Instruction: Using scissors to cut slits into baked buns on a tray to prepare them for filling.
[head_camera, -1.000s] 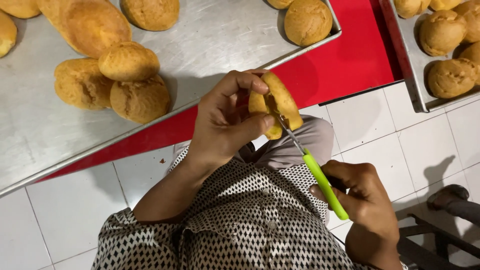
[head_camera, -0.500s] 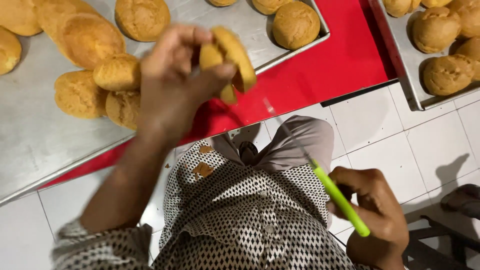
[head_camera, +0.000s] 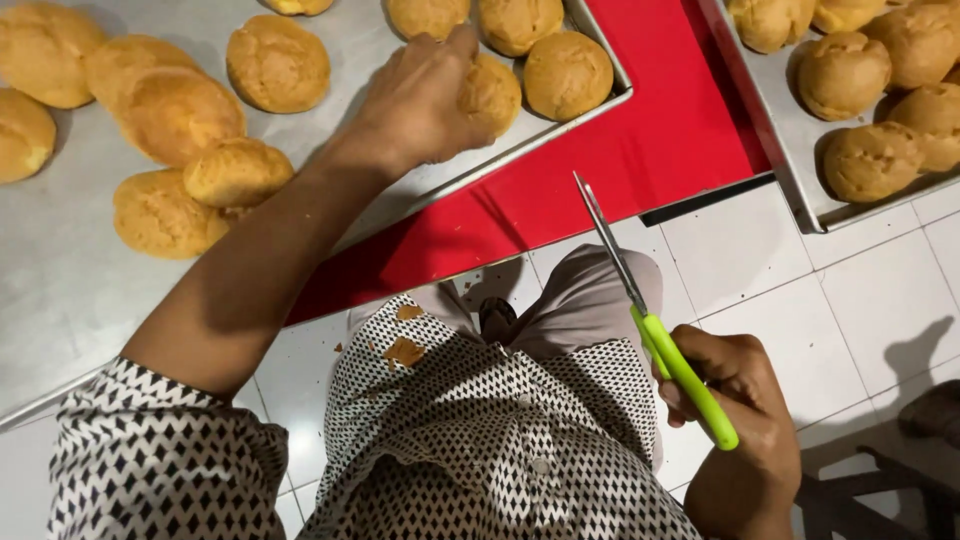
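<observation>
My left hand (head_camera: 415, 105) reaches out over the big metal tray (head_camera: 60, 290), its fingers curled around a golden round bun (head_camera: 497, 95) that rests on the tray near the right rim. Low at the right, over my lap, my right hand (head_camera: 745, 400) grips green-handled scissors (head_camera: 685, 375). The blades are together and point up toward the red surface. Bun crumbs (head_camera: 405, 350) lie on my patterned garment.
Several more buns (head_camera: 175, 110) sit on the left tray, some stacked at its near side. A second metal tray (head_camera: 790, 185) of buns stands at the top right. Both rest on a red surface (head_camera: 650, 130). Below is white tiled floor (head_camera: 760, 260), with a dark furniture frame (head_camera: 900, 470) at the lower right.
My left hand lifted the bun away from the scissors, carried it up and left, and now has it down on the tray. The scissors stayed in my right hand, lower and clear of the bun.
</observation>
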